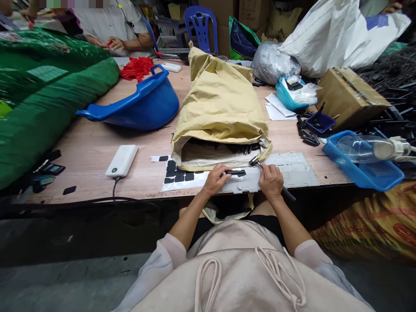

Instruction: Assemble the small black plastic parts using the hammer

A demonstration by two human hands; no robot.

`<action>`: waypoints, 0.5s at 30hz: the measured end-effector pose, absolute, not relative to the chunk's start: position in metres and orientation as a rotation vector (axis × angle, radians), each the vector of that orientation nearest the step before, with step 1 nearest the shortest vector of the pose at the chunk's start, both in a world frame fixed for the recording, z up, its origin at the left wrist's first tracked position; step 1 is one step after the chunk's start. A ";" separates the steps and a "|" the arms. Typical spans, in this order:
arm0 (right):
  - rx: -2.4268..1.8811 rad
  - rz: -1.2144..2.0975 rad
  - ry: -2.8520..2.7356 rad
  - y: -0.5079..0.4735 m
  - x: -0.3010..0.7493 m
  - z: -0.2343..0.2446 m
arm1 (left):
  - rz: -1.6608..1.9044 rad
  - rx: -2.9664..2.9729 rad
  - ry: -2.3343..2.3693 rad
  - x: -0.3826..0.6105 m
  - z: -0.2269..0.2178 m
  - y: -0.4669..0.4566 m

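My left hand (216,178) is closed on a flat black strip part (235,173), held level just above the table's front edge. My right hand (270,180) grips a hand tool (255,161) with a metal tip and a dark handle that sticks out past my wrist; the tip points toward the strip's right end. Under both hands lies a white backing sheet (195,180) with several black square pads (177,173). Right behind it, a tan paper sack (221,104) lies open with black parts inside its mouth.
A white power bank (121,160) with a cable lies to the left, a tipped blue basin (143,102) behind it, a green sack (48,95) far left. On the right, a blue tray (365,167) holds a clear bottle; a cardboard box (351,96) and black parts lie behind. Another person's hands (115,43) work at the far side.
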State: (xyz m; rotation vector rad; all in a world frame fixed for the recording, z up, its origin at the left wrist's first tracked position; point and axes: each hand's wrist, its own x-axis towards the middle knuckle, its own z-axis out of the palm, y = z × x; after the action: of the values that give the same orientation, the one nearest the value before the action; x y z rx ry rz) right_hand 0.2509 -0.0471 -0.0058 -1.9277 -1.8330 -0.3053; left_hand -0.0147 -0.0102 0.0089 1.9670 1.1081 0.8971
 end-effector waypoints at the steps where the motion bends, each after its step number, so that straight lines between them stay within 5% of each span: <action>1: -1.923 -0.318 -1.835 -0.047 0.251 -0.006 | 0.901 1.955 1.053 -0.015 0.012 -0.021; 6: -1.920 -0.350 -1.829 -0.046 0.251 -0.008 | 0.565 1.957 0.823 -0.017 0.002 -0.085; 15: -1.903 -0.429 -1.843 -0.045 0.251 -0.009 | 0.028 1.802 1.346 -0.014 -0.088 -0.109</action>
State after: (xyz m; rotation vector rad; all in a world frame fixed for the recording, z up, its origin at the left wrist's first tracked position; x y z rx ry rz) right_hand 0.2514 -0.0447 -0.0094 -1.9035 -1.8429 -0.4291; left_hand -0.0135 -0.1090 -0.0877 1.8019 1.3460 0.0284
